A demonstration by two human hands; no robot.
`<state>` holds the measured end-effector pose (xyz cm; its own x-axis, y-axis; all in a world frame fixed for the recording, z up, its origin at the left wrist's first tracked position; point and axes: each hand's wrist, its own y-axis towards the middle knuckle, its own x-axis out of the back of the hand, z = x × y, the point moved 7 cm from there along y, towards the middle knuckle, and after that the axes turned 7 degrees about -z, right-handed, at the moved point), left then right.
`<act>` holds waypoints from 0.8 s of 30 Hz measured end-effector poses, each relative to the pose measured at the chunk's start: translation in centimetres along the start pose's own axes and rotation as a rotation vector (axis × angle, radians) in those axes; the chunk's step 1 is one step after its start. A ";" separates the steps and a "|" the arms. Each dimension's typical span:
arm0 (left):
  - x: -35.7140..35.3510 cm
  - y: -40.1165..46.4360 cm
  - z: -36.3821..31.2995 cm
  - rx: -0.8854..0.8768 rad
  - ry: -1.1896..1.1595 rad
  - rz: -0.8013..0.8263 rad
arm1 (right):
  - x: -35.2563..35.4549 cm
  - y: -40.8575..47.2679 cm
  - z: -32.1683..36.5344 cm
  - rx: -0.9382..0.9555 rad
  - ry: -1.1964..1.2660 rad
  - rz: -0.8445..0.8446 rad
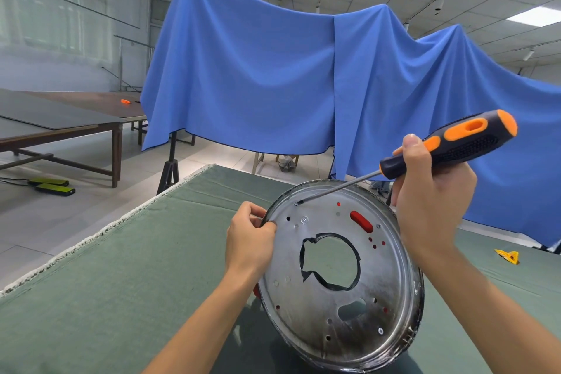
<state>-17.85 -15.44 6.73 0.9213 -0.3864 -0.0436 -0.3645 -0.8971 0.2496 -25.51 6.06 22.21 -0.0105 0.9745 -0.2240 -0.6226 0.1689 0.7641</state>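
The right hand (431, 200) grips the screwdriver (455, 143), its tip near the top edge of the metal plate (334, 310). The left hand (249, 240) pinches its rim; it stands tilted on the green table (121, 282).

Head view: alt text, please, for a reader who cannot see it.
A person's right hand grips an orange-and-black screwdriver, its tip at a small hole or screw near the upper rim of a round metal plate, which the left hand holds tilted by its edge. Below is a green-covered table; a blue cloth hangs behind.
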 end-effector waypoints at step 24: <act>0.1 0.0 -0.1 -0.019 0.024 -0.004 | -1.9 -1.4 1.7 0.165 -0.045 0.175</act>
<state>-17.76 -15.40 6.82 0.9258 -0.3774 -0.0219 -0.3582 -0.8943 0.2680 -23.26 4.20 22.62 -0.0699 0.9960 -0.0550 -0.4785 0.0149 0.8780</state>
